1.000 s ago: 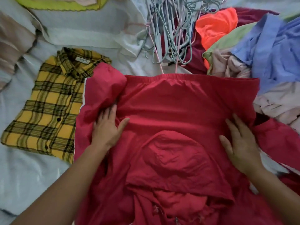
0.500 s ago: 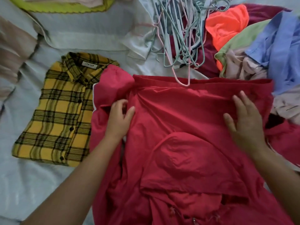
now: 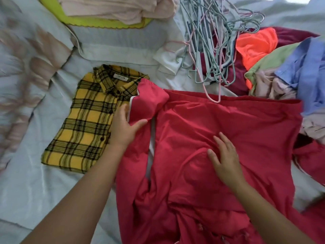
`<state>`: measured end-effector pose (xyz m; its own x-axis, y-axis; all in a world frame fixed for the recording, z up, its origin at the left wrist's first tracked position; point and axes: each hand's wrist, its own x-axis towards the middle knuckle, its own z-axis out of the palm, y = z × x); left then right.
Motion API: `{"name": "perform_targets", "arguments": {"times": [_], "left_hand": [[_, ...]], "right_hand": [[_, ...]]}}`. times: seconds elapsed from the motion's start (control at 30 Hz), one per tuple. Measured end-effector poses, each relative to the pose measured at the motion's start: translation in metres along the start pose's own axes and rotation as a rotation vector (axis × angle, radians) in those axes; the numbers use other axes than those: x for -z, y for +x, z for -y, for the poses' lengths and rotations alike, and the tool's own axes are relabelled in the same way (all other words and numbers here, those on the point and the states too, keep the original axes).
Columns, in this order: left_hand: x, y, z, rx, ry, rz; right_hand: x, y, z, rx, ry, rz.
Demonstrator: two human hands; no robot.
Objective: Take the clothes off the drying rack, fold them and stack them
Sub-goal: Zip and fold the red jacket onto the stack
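Observation:
A large red garment (image 3: 228, 127) lies spread across the bed in front of me. My left hand (image 3: 123, 127) grips its left sleeve near the cuff, thumb on top of the red cloth. My right hand (image 3: 225, 159) lies flat, fingers apart, pressing on the middle of the garment. A folded yellow plaid shirt (image 3: 88, 120) lies just left of the red garment; the red sleeve overlaps its right edge.
A tangle of plastic hangers (image 3: 211, 46) lies at the back. To the right sits a heap of unfolded clothes (image 3: 284, 71) in orange, green, blue and beige. Folded pink cloth on a yellow-green piece (image 3: 98, 23) lies at the far back. A pale bedsheet (image 3: 35, 182) covers the bed.
My left hand has moved out to the sleeve's left edge and taken hold of it. My right hand has slid from the garment's right side to its middle.

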<state>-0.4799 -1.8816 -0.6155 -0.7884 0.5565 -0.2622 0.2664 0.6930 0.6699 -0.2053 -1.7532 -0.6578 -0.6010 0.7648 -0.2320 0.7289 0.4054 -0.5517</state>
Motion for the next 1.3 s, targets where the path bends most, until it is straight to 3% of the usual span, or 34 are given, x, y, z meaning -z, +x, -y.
{"name": "perform_targets", "arguments": {"times": [0.07, 0.13, 0.23, 0.3, 0.4, 0.47, 0.53, 0.6, 0.7, 0.73, 0.8, 0.93, 1.1, 1.2, 1.3], "left_hand": [[-0.010, 0.024, -0.011, 0.050, -0.059, 0.102], [-0.014, 0.032, -0.019, 0.165, -0.104, 0.157], [0.007, 0.011, -0.051, 0.262, -0.624, 0.294], [0.030, -0.013, -0.074, 0.154, -0.846, 0.483], [0.051, -0.047, -0.112, -0.028, -0.782, 0.955], [0.047, -0.052, -0.123, -0.098, -0.607, 1.090], [0.034, -0.047, -0.118, -0.097, -0.509, 0.884], [0.021, -0.045, -0.093, 0.014, -0.510, 0.521], [0.001, -0.071, -0.029, 0.140, -0.303, 0.200], [-0.002, -0.088, -0.010, 0.170, -0.249, 0.167], [-0.002, -0.124, 0.024, 0.238, -0.232, 0.145], [-0.002, -0.182, 0.073, 0.197, -0.096, 0.320], [-0.006, -0.201, 0.065, -0.006, -0.035, 0.189], [-0.005, -0.206, 0.064, 0.002, -0.049, 0.161], [0.002, -0.217, 0.064, -0.108, 0.031, 0.114]], "right_hand": [[0.001, 0.005, 0.020, -0.022, 0.268, -0.034], [0.002, 0.006, 0.040, -0.156, 0.563, 0.011], [0.011, 0.010, 0.067, -0.448, 1.029, 0.144], [0.016, 0.012, 0.075, -0.585, 1.268, 0.273], [0.041, 0.012, 0.071, -0.530, 1.689, 0.388], [0.063, 0.011, 0.051, -0.379, 1.970, 0.435], [0.082, 0.002, 0.021, -0.316, 1.866, 0.329], [0.082, -0.011, -0.024, -0.318, 1.864, 0.352], [0.080, -0.045, -0.049, -0.558, 1.736, 0.233], [0.082, -0.048, -0.051, -0.716, 1.613, 0.196], [0.071, -0.061, -0.062, -0.795, 1.356, -0.018], [0.053, -0.069, -0.046, -0.663, 1.010, -0.096], [0.043, -0.048, -0.061, -0.555, 0.625, -0.047], [0.074, -0.039, -0.050, -0.371, 0.540, -0.097], [0.122, -0.047, -0.047, -0.196, 0.613, -0.252]]}}
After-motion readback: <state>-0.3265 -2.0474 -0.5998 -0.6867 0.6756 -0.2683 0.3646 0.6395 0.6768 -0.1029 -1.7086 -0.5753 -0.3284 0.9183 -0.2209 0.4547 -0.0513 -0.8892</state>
